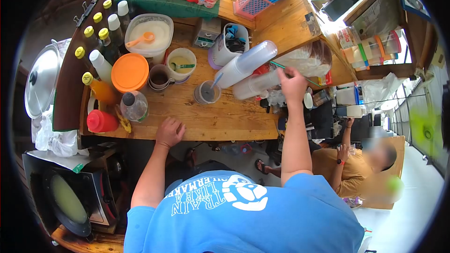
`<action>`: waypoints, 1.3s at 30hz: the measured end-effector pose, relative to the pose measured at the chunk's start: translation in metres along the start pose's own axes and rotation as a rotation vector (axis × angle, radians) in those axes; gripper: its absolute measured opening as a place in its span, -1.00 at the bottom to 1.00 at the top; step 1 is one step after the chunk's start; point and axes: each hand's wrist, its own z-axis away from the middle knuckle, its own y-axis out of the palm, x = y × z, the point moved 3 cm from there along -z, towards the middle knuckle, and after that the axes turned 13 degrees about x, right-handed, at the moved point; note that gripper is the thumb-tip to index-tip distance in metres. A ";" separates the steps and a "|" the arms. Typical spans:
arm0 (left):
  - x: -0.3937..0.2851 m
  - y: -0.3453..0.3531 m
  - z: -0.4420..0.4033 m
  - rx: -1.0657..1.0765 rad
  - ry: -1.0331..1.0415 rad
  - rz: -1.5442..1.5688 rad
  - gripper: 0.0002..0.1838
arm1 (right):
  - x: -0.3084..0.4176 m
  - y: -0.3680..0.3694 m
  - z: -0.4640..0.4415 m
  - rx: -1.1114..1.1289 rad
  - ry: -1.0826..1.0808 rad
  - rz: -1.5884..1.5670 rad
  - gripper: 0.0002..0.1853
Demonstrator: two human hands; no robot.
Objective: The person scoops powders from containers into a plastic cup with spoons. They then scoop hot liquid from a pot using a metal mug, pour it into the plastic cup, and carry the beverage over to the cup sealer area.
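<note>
My left hand [170,132] rests on the front edge of the wooden counter [211,126], its fingers loosely curled with nothing seen in them. Over on the right, my right hand [293,84] pinches a thin green straw [277,64] that sticks out on both sides of it. Just left of that hand lie two stacks of clear plastic cups [248,63], the lower stack [255,84] close to my fingertips. A plastic cup [207,92] with dark contents and a stirrer or straw stands between my hands.
An orange-lidded tub [130,73], sauce bottles [101,89] and a white powder container [150,33] crowd the left. A basket of blue straws [253,4] stands at the back. A pan [68,197] sits lower left. Another person [351,168] is at the right.
</note>
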 end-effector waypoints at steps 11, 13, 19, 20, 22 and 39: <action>0.002 0.001 0.001 -0.023 0.025 -0.011 -0.89 | -0.038 0.023 -0.004 0.159 0.028 0.116 -0.27; 0.002 0.000 0.002 -0.020 0.019 -0.016 -0.89 | -0.030 0.017 -0.005 0.164 0.031 0.092 -0.26; 0.000 0.001 0.002 -0.036 0.022 -0.023 -0.89 | -0.014 -0.003 -0.011 0.227 0.056 0.017 -0.27; -0.001 0.000 0.001 -0.036 0.013 -0.035 -0.89 | 0.003 -0.012 -0.005 0.166 0.043 0.131 -0.27; 0.000 0.001 0.001 -0.042 0.010 -0.038 -0.88 | 0.043 -0.018 -0.011 0.091 0.009 0.232 -0.28; -0.004 0.003 -0.001 -0.029 0.039 -0.062 -0.89 | 0.133 -0.073 -0.049 -0.040 -0.247 0.163 -0.48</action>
